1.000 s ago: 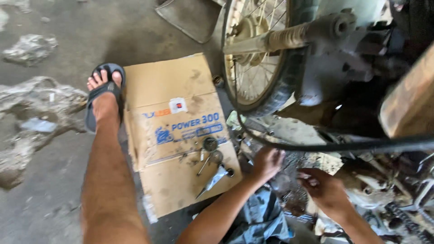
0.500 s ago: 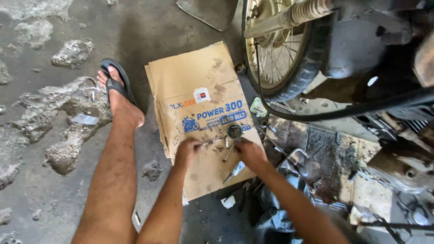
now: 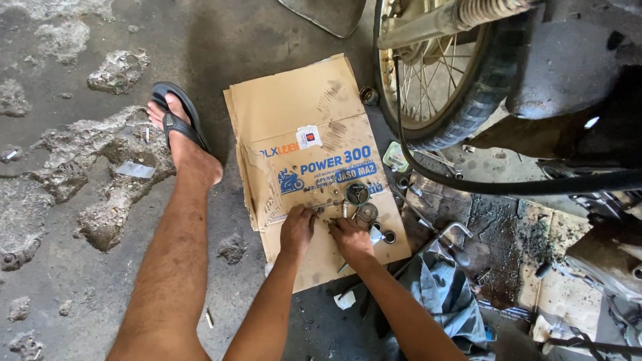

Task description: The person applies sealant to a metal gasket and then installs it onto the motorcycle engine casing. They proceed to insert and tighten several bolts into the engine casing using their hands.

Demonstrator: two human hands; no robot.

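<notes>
While both hands, left (image 3: 297, 228) and right (image 3: 349, 239), seemingly pinch small parts (image 3: 334, 215), gears (image 3: 361, 204) lie beside.

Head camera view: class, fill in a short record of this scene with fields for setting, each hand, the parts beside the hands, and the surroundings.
Setting: a rough concrete floor beside a motorcycle's rear wheel
Left hand: left hand resting on the flattened cardboard box
Right hand: right hand on the same cardboard, touching small metal parts; grip unclear
Parts: two greasy gears just beyond the fingers
Surroundings: sandalled foot, grey rag
</notes>
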